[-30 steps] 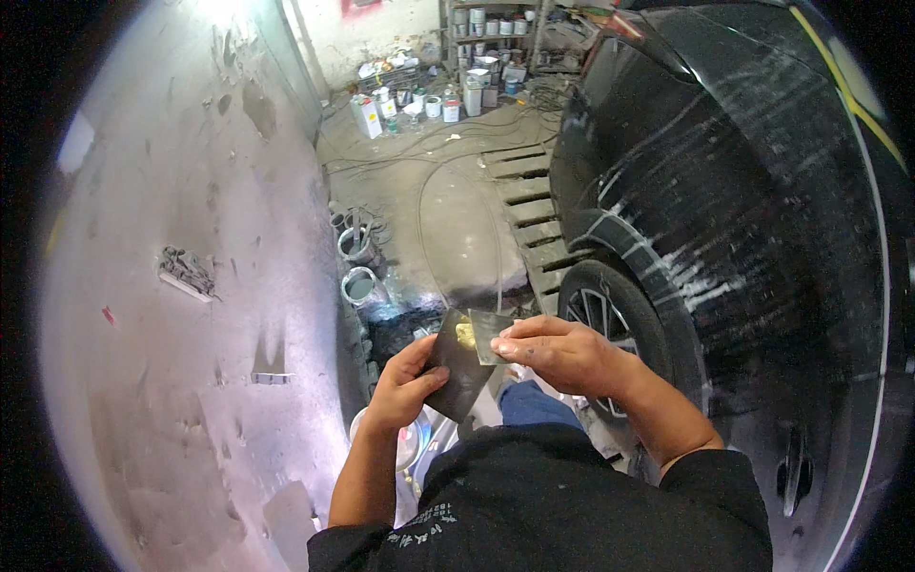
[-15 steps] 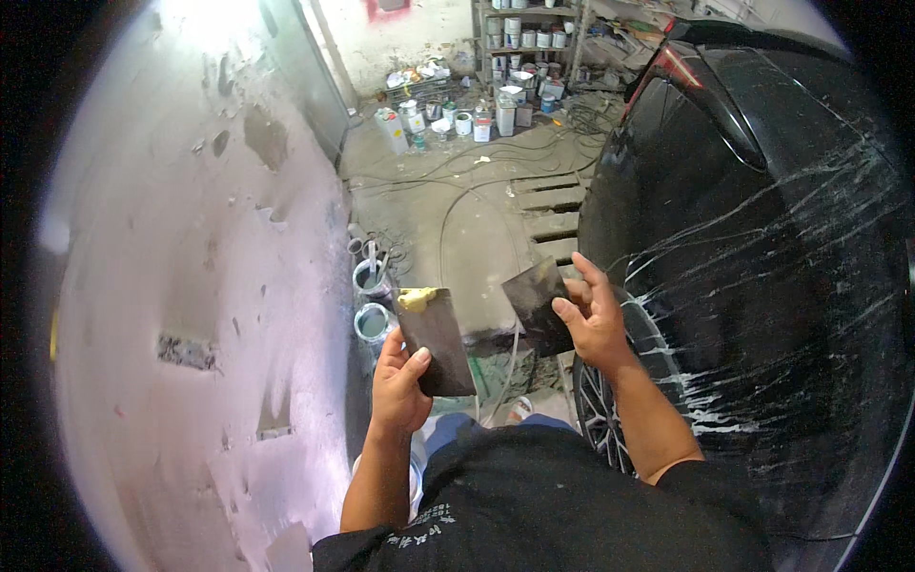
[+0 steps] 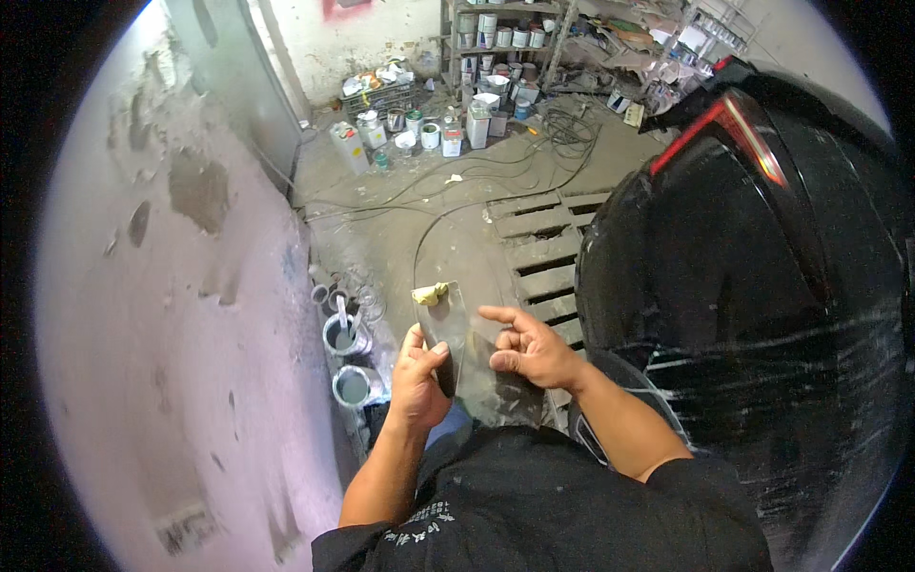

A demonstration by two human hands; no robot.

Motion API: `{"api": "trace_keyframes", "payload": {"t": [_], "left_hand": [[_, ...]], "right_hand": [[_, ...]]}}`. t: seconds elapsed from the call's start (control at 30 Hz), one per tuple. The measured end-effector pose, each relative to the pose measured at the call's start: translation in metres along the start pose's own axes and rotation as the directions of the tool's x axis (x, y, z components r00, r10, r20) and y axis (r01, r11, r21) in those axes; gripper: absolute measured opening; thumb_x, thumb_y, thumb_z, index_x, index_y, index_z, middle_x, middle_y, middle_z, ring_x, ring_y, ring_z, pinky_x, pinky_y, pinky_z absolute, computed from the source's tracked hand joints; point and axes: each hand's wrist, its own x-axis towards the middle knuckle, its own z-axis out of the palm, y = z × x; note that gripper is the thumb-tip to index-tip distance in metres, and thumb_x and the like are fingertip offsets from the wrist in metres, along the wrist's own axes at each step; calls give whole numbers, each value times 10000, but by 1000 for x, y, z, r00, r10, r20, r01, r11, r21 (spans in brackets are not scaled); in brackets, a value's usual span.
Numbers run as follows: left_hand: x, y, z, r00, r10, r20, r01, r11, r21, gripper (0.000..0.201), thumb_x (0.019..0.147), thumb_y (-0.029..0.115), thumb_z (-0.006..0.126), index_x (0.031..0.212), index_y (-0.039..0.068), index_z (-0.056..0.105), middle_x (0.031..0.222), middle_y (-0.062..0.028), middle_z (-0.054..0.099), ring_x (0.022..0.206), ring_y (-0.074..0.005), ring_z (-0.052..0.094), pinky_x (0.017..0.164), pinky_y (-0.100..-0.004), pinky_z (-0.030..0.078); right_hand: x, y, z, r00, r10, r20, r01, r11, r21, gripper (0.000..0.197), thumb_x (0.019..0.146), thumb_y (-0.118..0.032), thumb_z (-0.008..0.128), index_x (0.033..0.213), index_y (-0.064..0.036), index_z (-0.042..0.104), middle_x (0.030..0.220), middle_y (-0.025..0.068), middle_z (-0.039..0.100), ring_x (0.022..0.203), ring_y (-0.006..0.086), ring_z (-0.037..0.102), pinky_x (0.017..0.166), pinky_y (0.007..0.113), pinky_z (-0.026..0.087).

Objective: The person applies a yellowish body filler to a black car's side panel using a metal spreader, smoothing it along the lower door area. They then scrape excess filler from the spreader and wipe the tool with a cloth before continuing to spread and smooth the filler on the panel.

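Observation:
Between the thumb and fingers of my left hand (image 3: 417,383) is a flat, thin putty spreader (image 3: 446,329), held upright and catching the light. A lump of yellow putty (image 3: 431,295) sits on its far end. My right hand (image 3: 541,357) pinches a second spreader (image 3: 519,402), a thin dark plate, with the index finger stretched out to the left. Glare and blur hide part of this plate's outline. The two plates are close together in front of my chest; whether they touch I cannot tell.
To the right stands a black car (image 3: 705,257) with white scuffs on its side. A patchy wall (image 3: 191,362) runs along the left. Two open paint cans (image 3: 355,387) stand beside it. Ahead are a floor grate (image 3: 538,229), looped hoses (image 3: 572,133), and shelves (image 3: 510,52) of cans.
My right hand and its spreader have moved left and lower, nearer the left one. The left spreader has turned and shifted slightly right. My view has swung, showing more grate and taillight.

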Motion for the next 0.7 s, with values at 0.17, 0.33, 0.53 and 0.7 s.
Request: {"api": "trace_keyframes", "payload": {"t": [0.17, 0.33, 0.53, 0.7], "left_hand": [[101, 92, -17, 999, 37, 30, -39, 997, 69, 439, 873, 56, 646, 1260, 43, 439, 1175, -119, 613, 1047, -216, 622, 934, -385, 507], [184, 181, -19, 979, 191, -72, -177, 971, 163, 429, 868, 4, 627, 1252, 36, 440, 1142, -96, 615, 1033, -172, 603, 934, -343, 481], [268, 213, 3, 942, 257, -214, -190, 937, 292, 486, 849, -30, 602, 1293, 29, 413, 1144, -105, 600, 1004, -191, 602, 905, -336, 481], [341, 220, 19, 906, 388, -169, -298, 869, 394, 476, 885, -23, 597, 1312, 30, 392, 1184, -97, 568, 1051, -176, 569, 937, -327, 460]], "right_hand": [[156, -8, -52, 956, -106, -273, 63, 985, -160, 664, 898, -225, 727, 1429, -22, 384, 764, -60, 503, 701, 28, 450, 642, 192, 398], [240, -78, -52, 865, -207, -457, 167, 978, -127, 651, 889, -83, 661, 1450, -11, 339, 1028, 38, 586, 869, 86, 533, 800, 233, 450], [312, -106, -47, 752, -499, -430, 250, 820, -515, 596, 905, -78, 613, 1435, 23, 361, 1382, 252, 495, 1257, 336, 529, 1021, 390, 436], [370, -122, -79, 676, -730, -106, 357, 449, -819, 625, 885, 40, 594, 1437, 81, 305, 902, 169, 628, 754, 227, 611, 676, 362, 507]]}}
